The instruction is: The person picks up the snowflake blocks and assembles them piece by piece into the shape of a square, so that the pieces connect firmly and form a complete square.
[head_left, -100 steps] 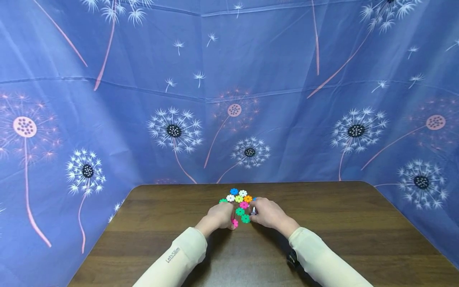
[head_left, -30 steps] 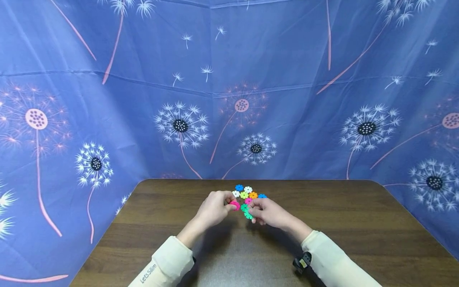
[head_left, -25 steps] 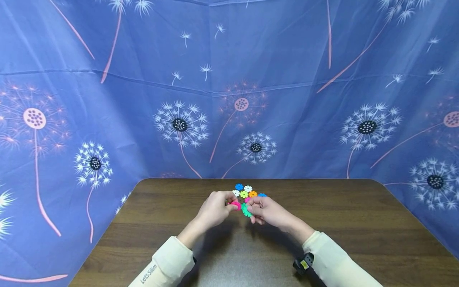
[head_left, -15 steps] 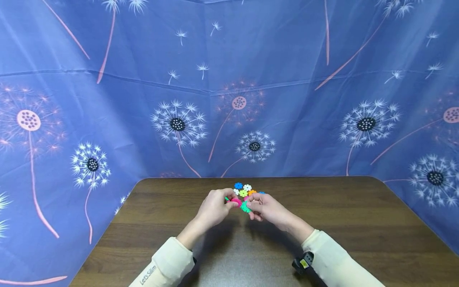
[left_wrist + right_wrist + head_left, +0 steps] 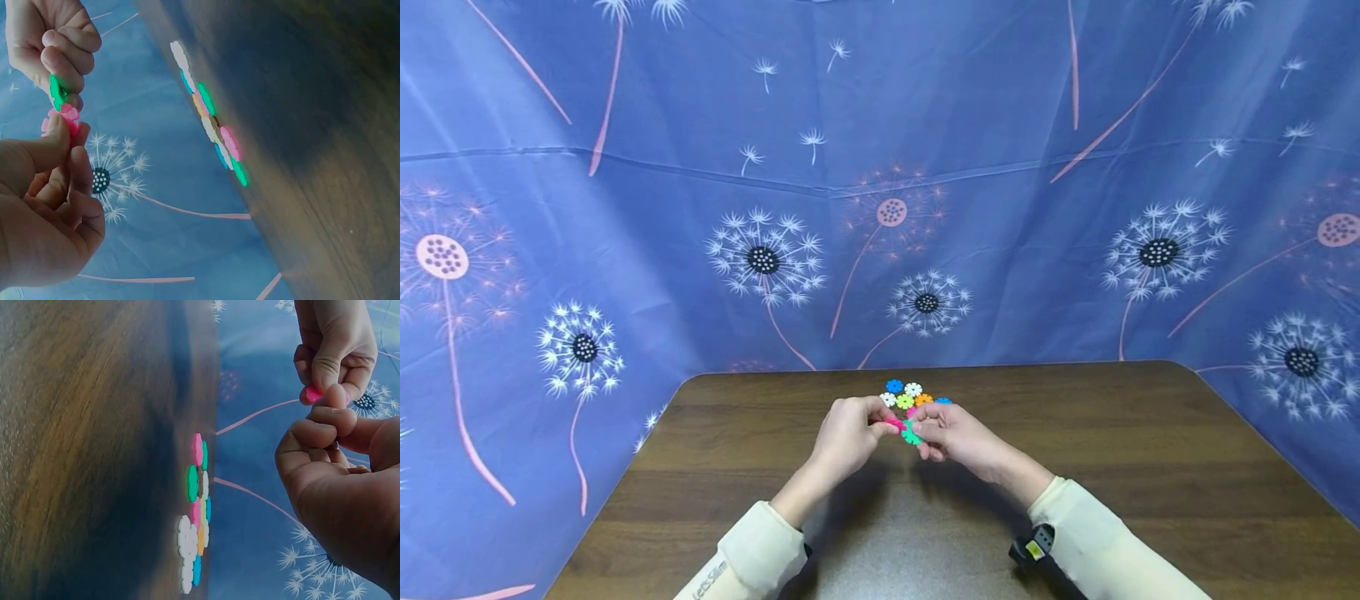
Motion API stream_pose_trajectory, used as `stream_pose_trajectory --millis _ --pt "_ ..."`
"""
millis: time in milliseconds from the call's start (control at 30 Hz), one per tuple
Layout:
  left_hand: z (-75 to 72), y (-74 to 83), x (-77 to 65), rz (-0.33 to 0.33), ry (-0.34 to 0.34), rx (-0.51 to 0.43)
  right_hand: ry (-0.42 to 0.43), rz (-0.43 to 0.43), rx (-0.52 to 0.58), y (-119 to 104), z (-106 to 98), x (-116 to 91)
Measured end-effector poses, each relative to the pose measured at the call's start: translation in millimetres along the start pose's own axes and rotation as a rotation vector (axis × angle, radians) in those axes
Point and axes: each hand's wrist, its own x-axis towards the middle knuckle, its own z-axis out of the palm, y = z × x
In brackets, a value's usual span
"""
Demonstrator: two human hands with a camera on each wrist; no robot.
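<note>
My left hand (image 5: 844, 437) pinches a pink flower-shaped interlocking disc (image 5: 67, 117) between thumb and fingers. Facing it, my right hand (image 5: 966, 442) pinches a green interlocking disc (image 5: 911, 432) of the same notched kind. Both are held up above the table, and the two discs meet edge to edge at an angle. In the left wrist view the green disc (image 5: 57, 92) stands on the pink one's rim. From the right wrist, my right fingers (image 5: 312, 439) hide the green disc, while some of the pink disc (image 5: 314, 394) shows.
Several more discs lie flat on the brown wooden table (image 5: 880, 533) behind the hands, among them a blue disc (image 5: 894, 386), a yellow-green disc (image 5: 906, 402) and an orange disc (image 5: 924, 400). A blue dandelion-print cloth (image 5: 880, 125) hangs behind the table's far edge.
Earlier both hands were down among the discs on the table. They since took up the pink and green discs, which have come together from slightly apart; the pink one now shows more edge-on.
</note>
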Motion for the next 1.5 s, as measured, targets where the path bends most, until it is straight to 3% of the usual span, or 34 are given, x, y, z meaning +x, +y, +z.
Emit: stream_pose_trajectory --millis 300,733,833,933,1067,1133,1233,1367,1500 --pt "4.6 2.0 -5.3 0.012 0.061 0.031 -0.004 -0.001 0.038 2 2 -2" --pt "11.7 8.4 -11.3 0.007 0.094 0.021 -0.023 0.009 0.106 5 2 -8" --pt "12.0 8.7 -10.0 0.021 0.073 -0.004 -0.04 0.006 0.101 3 -2 -10" --pt "11.1 7.1 -7.5 0.035 0.005 -0.054 -0.063 0.005 0.077 1 -6 -10" --pt "9.7 4.2 -4.9 0.054 -0.102 -0.096 -0.072 0.011 0.007 1 -10 -7" --pt "9.1 2.6 -4.3 0.058 -0.123 -0.107 -0.078 0.02 -0.042 0 -12 -5" --pt "8.0 0.6 -4.0 0.039 -0.111 -0.104 -0.059 0.028 -0.123 3 -21 0" --pt "6.3 -2.0 -4.3 -0.018 -0.069 -0.085 0.057 0.033 -0.261 12 -37 9" --pt "6.4 -6.1 -5.9 -0.073 -0.049 -0.077 0.168 0.027 -0.519 26 -48 14"
